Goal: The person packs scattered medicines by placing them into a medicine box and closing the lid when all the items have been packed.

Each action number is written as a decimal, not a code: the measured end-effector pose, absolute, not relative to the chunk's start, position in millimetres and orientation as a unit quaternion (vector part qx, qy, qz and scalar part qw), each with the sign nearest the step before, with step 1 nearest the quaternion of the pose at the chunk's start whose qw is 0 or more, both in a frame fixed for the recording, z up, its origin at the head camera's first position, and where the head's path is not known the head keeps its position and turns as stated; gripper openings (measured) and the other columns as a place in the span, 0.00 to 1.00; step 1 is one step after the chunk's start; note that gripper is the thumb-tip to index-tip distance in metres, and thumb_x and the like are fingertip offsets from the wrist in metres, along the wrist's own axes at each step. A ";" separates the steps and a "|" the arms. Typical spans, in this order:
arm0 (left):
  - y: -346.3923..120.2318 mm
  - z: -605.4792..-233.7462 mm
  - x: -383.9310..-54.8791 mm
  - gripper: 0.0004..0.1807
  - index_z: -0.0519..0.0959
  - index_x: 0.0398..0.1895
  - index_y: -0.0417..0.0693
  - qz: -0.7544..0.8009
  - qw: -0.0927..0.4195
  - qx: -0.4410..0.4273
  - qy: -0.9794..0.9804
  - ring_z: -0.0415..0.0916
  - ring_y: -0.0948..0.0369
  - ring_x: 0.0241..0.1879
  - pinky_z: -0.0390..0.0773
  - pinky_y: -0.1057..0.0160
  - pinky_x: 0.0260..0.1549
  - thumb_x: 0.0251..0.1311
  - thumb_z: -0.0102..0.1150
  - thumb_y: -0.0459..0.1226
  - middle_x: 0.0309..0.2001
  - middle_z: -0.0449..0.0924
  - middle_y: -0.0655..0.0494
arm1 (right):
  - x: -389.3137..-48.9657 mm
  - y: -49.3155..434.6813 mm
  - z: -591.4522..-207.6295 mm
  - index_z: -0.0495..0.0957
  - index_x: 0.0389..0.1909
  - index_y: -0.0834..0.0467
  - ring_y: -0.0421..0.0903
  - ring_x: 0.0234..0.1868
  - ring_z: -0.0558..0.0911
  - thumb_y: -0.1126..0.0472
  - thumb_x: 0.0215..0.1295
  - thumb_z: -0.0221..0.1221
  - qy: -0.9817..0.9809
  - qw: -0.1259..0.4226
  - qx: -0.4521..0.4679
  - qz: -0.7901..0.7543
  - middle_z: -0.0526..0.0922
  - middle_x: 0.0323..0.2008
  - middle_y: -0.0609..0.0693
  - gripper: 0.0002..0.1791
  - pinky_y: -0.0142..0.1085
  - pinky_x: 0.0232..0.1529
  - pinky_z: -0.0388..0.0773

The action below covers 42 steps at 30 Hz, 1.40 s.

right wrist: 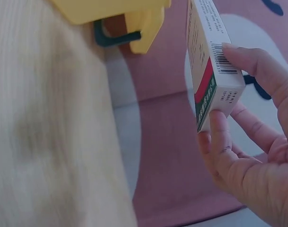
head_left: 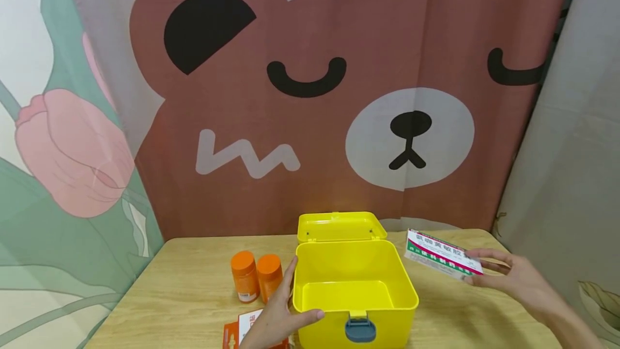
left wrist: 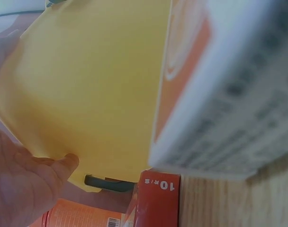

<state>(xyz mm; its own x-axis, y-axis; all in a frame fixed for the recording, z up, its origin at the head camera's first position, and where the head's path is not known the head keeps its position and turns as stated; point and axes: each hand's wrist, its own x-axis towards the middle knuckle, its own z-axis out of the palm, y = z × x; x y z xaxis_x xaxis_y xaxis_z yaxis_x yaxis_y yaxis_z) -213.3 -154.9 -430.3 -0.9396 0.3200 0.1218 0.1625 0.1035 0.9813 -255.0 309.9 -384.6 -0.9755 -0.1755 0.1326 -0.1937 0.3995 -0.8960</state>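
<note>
A yellow lidded box (head_left: pixel 356 327) stands on the table with its lid (head_left: pixel 342 227) raised and nothing visible inside. Against its left side rests my left hand (head_left: pixel 283 314), fingers straight along the wall and thumb near the front rim. To the right of the box, my right hand (head_left: pixel 513 279) pinches the end of a white medicine carton (head_left: pixel 441 255) with red and green bands, held above the table. The right wrist view shows the thumb on the barcode side of that medicine carton (right wrist: pixel 215 71), with fingers beneath and behind.
Two orange bottles (head_left: pixel 244 277) stand left of the yellow box. Orange and white cartons (head_left: pixel 231 334) lie partly behind my left hand; the left wrist view has a large white carton (left wrist: pixel 220 118) up close. A bear-print curtain (head_left: pixel 310 123) hangs behind the wooden table (head_left: pixel 174 290).
</note>
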 end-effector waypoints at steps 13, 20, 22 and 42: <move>-155.5 -431.6 -213.1 0.59 0.33 0.78 0.55 0.660 0.060 0.164 0.731 0.65 0.43 0.61 0.76 0.51 0.52 0.57 0.69 0.44 0.74 0.44 0.39 | -246.9 278.4 -354.9 0.74 0.60 0.65 0.37 0.47 0.78 0.58 0.57 0.70 -0.862 0.038 0.118 0.491 0.73 0.58 0.58 0.31 0.37 0.40 0.81; -155.1 -431.6 -212.6 0.58 0.33 0.78 0.55 0.668 0.064 0.171 0.721 0.66 0.43 0.61 0.78 0.54 0.50 0.58 0.69 0.43 0.74 0.44 0.38 | -243.5 258.2 -348.6 0.76 0.57 0.65 0.44 0.48 0.78 0.61 0.53 0.72 -0.839 0.039 0.140 0.524 0.74 0.58 0.55 0.30 0.40 0.40 0.82; -155.2 -431.4 -212.7 0.58 0.33 0.78 0.55 0.664 0.063 0.171 0.725 0.66 0.43 0.61 0.77 0.53 0.51 0.58 0.69 0.43 0.74 0.43 0.38 | -243.2 251.8 -348.0 0.77 0.56 0.64 0.49 0.49 0.77 0.60 0.53 0.72 -0.841 0.038 0.142 0.521 0.74 0.58 0.58 0.29 0.41 0.39 0.82; -153.1 -430.5 -214.2 0.59 0.35 0.78 0.58 0.666 0.068 0.151 0.727 0.68 0.45 0.59 0.77 0.52 0.50 0.56 0.70 0.45 0.74 0.46 0.40 | -246.1 205.8 -338.5 0.76 0.57 0.62 0.56 0.48 0.76 0.56 0.47 0.76 -0.845 0.003 0.145 0.515 0.69 0.62 0.63 0.35 0.40 0.42 0.82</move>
